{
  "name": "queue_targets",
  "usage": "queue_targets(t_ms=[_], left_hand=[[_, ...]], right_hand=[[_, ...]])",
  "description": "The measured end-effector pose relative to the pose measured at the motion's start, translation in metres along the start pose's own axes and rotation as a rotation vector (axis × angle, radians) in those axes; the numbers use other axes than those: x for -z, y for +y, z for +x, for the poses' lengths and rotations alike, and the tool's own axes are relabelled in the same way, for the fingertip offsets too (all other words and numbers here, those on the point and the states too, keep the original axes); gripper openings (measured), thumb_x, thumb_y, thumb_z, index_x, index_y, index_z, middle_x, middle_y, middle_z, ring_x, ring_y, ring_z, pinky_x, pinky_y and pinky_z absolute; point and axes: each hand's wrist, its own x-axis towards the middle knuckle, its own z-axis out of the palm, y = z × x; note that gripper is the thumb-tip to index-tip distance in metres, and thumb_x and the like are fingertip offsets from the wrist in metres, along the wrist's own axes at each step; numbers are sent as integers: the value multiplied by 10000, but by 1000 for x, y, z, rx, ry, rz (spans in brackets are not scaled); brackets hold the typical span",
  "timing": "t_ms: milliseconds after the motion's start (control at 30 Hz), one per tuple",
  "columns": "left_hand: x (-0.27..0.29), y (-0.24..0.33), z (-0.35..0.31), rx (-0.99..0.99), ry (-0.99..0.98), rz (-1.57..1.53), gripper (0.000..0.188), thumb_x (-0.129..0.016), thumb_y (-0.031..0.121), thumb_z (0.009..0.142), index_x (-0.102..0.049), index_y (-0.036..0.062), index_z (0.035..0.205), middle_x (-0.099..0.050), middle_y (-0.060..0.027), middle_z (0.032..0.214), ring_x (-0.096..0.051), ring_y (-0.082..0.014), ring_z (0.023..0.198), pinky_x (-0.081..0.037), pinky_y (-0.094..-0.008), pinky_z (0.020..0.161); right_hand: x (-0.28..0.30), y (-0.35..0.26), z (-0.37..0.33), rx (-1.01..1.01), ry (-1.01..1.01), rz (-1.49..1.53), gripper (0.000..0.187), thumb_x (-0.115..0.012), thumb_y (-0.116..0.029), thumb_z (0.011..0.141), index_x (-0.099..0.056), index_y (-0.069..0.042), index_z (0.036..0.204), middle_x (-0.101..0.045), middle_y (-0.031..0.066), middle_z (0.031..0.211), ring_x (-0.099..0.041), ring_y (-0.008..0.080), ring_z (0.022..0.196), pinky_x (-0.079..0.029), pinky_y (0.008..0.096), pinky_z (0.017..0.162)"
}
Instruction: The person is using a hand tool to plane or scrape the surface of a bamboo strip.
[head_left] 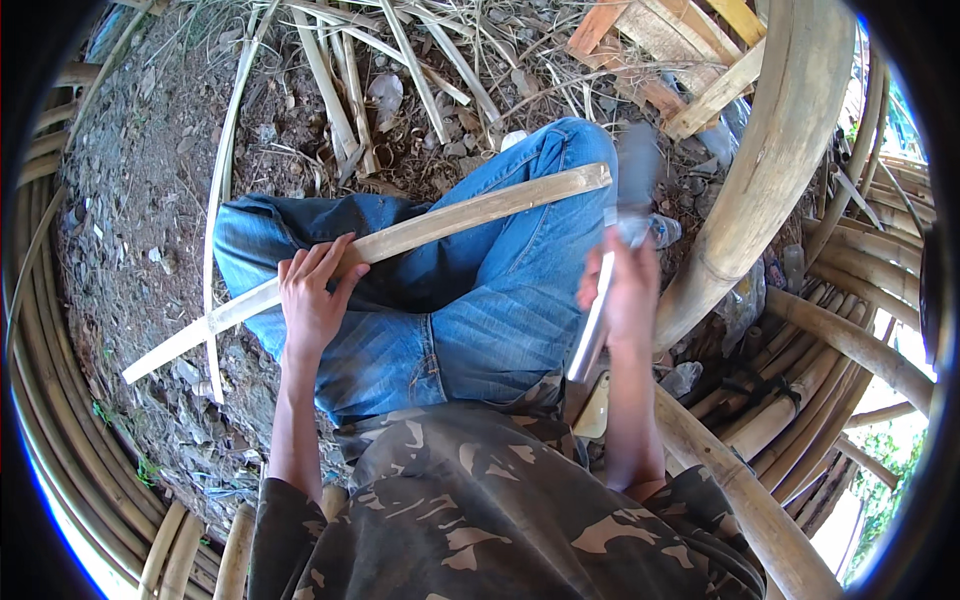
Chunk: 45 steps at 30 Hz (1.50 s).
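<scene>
A long, flat bamboo strip [480, 205] lies aslant across my jeans-clad legs, its far right end resting on my right knee. My left hand [318, 285] grips it left of its middle, fingers over the top and thumb along the near side. On the right, my right hand [625, 295] is closed round a shiny silver handle [592, 325]. Beyond that hand rises a dark, flat head [638, 170], smeared by motion; it looks like the blade of a chopping tool, but its exact kind cannot be made out. The tool is apart from the strip.
Thin split bamboo strips [325, 85] lie on the littered soil ahead, one crossing under the left end of my strip. A thick bamboo pole [775, 150] curves close by on the right. Wood pieces [715, 100] lie at the far right. Bamboo rails [60, 370] bend round the left.
</scene>
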Motion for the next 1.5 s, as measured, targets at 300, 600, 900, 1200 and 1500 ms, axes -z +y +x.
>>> queue_targets(t_ms=[300,600,900,1200,1500], left_hand=[[-2,2,1,9,-5,-12,424,-721,298,835,-662,105,1208,-673,-41,999,-585,-218,850,-384,-350,781],[-8,2,4,0,11,6,427,-722,338,826,-674,107,1182,-675,-24,968,-591,-214,832,-386,-353,767],[-11,3,3,-15,-2,-15,429,-729,294,821,-667,103,1200,-677,-31,981,-591,-214,830,-380,-346,769],[-10,7,5,-37,29,-30,423,-727,329,819,-677,102,1173,-675,-22,943,-595,-209,808,-387,-353,751],[-5,9,5,-51,31,-13,430,-730,340,814,-680,102,1169,-673,-23,933,-596,-207,803,-387,-352,750]], right_hand=[[0,21,-6,-175,-214,-73,191,-577,-246,980,-494,-75,996,-534,29,652,-508,113,439,-410,269,368],[-10,41,-9,-129,-255,-205,200,-580,-248,973,-479,-75,968,-531,37,649,-517,119,444,-395,263,370],[-5,66,-5,-70,-250,-192,159,-558,-235,981,-483,-95,988,-480,7,625,-456,101,423,-392,262,367],[-4,68,-4,9,-106,-135,208,-555,-256,995,-492,-58,981,-505,17,641,-495,106,428,-398,255,370],[-8,14,2,210,209,115,187,-503,-263,1010,-442,-87,987,-458,12,606,-484,113,421,-396,261,357]])
